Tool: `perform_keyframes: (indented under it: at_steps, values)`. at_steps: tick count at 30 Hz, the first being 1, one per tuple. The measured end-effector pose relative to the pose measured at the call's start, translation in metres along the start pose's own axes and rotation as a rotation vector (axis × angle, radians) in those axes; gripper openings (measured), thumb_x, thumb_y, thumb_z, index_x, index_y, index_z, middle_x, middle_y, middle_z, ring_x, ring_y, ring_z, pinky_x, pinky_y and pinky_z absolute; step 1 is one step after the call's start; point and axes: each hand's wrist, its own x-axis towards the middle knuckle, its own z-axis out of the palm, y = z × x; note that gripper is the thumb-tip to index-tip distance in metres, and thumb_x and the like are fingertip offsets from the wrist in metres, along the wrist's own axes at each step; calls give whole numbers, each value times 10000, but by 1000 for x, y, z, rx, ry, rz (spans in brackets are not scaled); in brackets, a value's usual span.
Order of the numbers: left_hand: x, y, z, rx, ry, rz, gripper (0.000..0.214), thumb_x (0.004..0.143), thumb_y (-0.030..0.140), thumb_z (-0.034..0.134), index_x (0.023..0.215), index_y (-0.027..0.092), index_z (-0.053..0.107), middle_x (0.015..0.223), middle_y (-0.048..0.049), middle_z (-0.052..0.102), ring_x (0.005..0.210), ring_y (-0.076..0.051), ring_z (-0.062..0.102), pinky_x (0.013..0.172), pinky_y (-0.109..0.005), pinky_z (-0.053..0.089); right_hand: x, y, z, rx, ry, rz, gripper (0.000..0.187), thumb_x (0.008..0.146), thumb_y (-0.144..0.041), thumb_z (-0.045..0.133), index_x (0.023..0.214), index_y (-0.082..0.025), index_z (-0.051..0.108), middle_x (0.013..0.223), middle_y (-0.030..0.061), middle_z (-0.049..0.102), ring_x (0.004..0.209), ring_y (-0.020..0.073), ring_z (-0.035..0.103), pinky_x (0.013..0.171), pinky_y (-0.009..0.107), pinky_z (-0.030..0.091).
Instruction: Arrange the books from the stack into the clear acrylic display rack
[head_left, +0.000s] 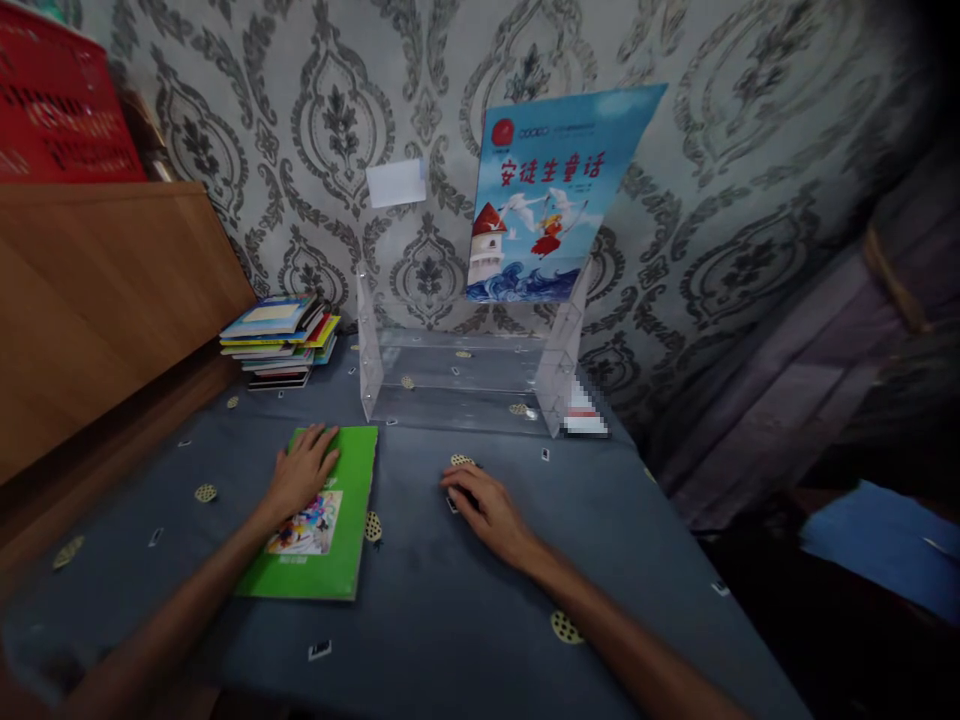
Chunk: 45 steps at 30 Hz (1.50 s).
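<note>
My left hand [304, 470] lies flat with fingers spread on the upper part of a green book [322, 577], which has a colourful picture on its cover. On the tablecloth to the right rests my right hand [487, 510], its fingers loosely bent, thumb apart, holding nothing. Beyond both hands stands a clear acrylic rack [457, 405] with side panels. A blue picture book [551, 200] with red lettering is upright above the rack's right side; what supports it cannot be made out.
A stack of books [281, 340] lies at the back left, beside a wooden cabinet [112, 300] carrying a red box [64, 100]. A white label [396, 184] shows above the rack. Patterned wallpaper backs the dark tablecloth [420, 640]. Blue cloth [885, 550] lies at right.
</note>
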Motion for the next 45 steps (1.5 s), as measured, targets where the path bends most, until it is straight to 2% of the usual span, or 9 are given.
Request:
perform_keyframes:
  at_steps: [9, 13, 17, 22, 27, 31, 34, 39, 45]
  values:
    - [-10, 76, 9, -230, 9, -16, 497, 986, 353, 354, 1461, 228, 431, 1568, -146, 367, 1471, -342, 278, 1098, -646, 325, -3, -5, 0, -24, 41, 18, 246, 979, -232, 436, 1115, -208, 639, 1160, 111, 654, 1146, 236, 601, 999, 420, 486]
    - [-6, 106, 19, -415, 54, 12, 588, 945, 286, 393, 1523, 229, 302, 1569, -147, 360, 1476, -323, 278, 1131, -599, 316, -5, 4, 3, -97, 154, 68, 261, 975, -255, 447, 1157, -181, 618, 1311, 157, 568, 1283, 268, 513, 1079, 474, 430]
    - [-2, 127, 23, -572, 25, 72, 639, 905, 228, 424, 1527, 197, 278, 1567, -149, 365, 1481, -307, 271, 1155, -557, 305, -6, 19, 6, -170, 251, 93, 249, 952, -243, 464, 1129, -191, 631, 1277, 147, 581, 1242, 278, 530, 1053, 491, 448]
    - [21, 111, 15, -783, 29, 129, 498, 885, 201, 447, 1381, 209, 489, 1349, -117, 612, 1258, -276, 559, 1071, -483, 427, -7, 26, 2, -274, 255, 80, 247, 926, -193, 476, 1109, -183, 641, 1228, 145, 613, 1185, 282, 563, 996, 501, 483]
    - [42, 81, 14, -907, 84, 146, 352, 874, 171, 407, 1162, 178, 608, 989, -64, 741, 917, -217, 686, 882, -385, 529, 3, 3, 4, -479, 135, -17, 247, 947, -159, 471, 1104, -168, 662, 1280, 162, 621, 1269, 301, 517, 1069, 557, 403]
    - [38, 79, 24, -925, 159, 165, 345, 879, 178, 401, 1158, 175, 604, 1003, -60, 740, 927, -212, 683, 902, -387, 515, 28, -25, 25, -509, -138, -133, 264, 966, -196, 509, 1188, -137, 639, 1327, 156, 621, 1328, 283, 493, 1143, 541, 334]
    - [35, 81, 27, -928, 151, 167, 358, 873, 158, 393, 1163, 179, 602, 1012, -56, 738, 921, -208, 686, 902, -384, 518, 47, -35, 44, -506, -250, -153, 393, 976, -256, 512, 1326, -82, 558, 1406, 199, 559, 1382, 288, 446, 1169, 525, 314]
    - [36, 80, 26, -885, 187, 221, 356, 872, 137, 390, 1153, 181, 602, 1009, -50, 735, 940, -203, 680, 922, -381, 520, 54, -32, 54, -476, -264, -111, 516, 992, -332, 488, 1428, -56, 460, 1471, 224, 485, 1428, 294, 388, 1191, 524, 285]
    - [35, 82, 26, -784, 220, 283, 331, 901, 152, 401, 1167, 200, 593, 1012, -50, 721, 983, -212, 655, 941, -397, 499, 37, -23, 36, -519, -181, 10, 523, 976, -324, 524, 1438, -88, 454, 1489, 206, 472, 1436, 287, 377, 1185, 516, 311]
